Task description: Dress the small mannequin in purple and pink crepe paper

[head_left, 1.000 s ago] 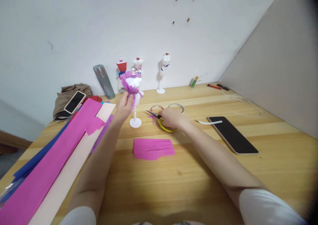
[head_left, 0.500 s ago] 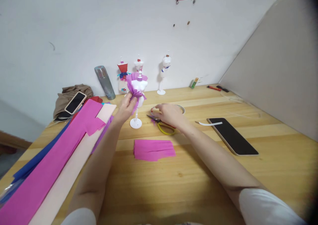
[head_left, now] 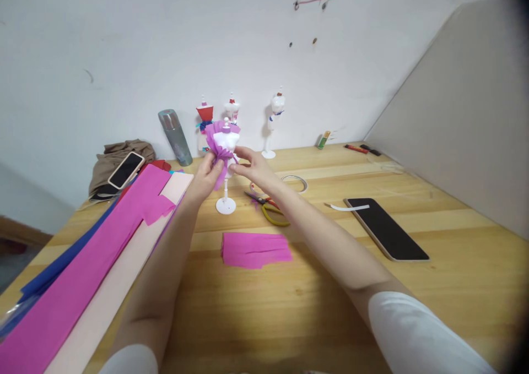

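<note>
In the middle of the table a small white dress-form mannequin (head_left: 226, 140) stands upright on its round base. Gathered purple crepe paper (head_left: 214, 134) fans out along its left side and crosses its waist. My left hand (head_left: 206, 175) pinches that paper against the waist. From the other side my right hand (head_left: 254, 167) closes on the mannequin's waist, thumb in front; its other fingertips are partly hidden behind. Scissors with yellow handles (head_left: 273, 213) lie open-bladed below my right wrist. A folded magenta crepe paper piece (head_left: 256, 250) lies nearer me.
Magenta crepe strips (head_left: 86, 269) and others lie along the left edge. Behind stand a flask (head_left: 176, 137) and more mannequins, one by the wall (head_left: 270, 123). A tape roll (head_left: 300, 177) lies beyond my right forearm. A dark tablet-like device (head_left: 386, 228) is at right.
My right hand has moved left and up from beside the scissors and tape roll to the mannequin's waist. The mannequin's upper part has shifted slightly left, with my left hand still on the paper.
</note>
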`<action>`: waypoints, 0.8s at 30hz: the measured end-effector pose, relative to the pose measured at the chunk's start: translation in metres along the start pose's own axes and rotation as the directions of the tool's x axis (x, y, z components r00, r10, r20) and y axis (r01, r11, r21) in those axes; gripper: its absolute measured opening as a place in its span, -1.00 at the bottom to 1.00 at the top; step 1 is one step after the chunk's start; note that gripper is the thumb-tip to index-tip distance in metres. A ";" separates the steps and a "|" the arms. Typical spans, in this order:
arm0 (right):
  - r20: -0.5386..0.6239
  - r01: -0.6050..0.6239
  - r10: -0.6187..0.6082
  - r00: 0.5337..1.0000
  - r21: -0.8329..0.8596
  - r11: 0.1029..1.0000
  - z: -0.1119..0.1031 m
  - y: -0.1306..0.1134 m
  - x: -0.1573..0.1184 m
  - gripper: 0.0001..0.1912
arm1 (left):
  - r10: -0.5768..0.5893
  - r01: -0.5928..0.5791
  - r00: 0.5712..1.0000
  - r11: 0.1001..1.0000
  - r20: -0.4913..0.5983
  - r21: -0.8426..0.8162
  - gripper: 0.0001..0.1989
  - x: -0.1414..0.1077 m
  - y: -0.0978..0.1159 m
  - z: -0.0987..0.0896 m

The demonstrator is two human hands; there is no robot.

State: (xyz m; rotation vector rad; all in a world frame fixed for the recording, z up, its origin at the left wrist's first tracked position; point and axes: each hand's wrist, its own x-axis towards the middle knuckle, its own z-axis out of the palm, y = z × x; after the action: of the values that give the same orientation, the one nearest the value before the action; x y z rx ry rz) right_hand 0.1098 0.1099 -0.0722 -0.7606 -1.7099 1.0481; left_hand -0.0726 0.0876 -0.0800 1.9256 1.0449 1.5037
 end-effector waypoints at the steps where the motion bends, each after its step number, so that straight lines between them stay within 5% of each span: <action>1: -0.003 0.010 -0.010 1.000 0.019 1.000 0.002 -0.001 0.000 -0.38 | -0.004 0.004 1.000 0.999 0.003 -0.036 -0.69 0.000 0.001 0.000; 13: -0.003 -0.004 0.004 1.000 0.066 0.998 0.027 0.009 0.009 -0.31 | -0.103 0.097 0.994 0.989 -0.043 -0.110 -0.60 0.002 -0.008 -0.017; 24: 0.003 -0.036 0.036 0.999 0.016 0.999 0.003 0.004 -0.015 -0.41 | -0.128 0.163 0.978 0.962 0.165 -0.218 -0.51 0.000 -0.009 -0.029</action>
State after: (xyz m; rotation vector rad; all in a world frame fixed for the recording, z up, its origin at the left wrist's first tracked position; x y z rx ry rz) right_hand 0.1120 0.0980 -0.0827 -0.7823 -1.6943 1.0866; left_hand -0.1023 0.0908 -0.0784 1.7304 0.8834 1.3148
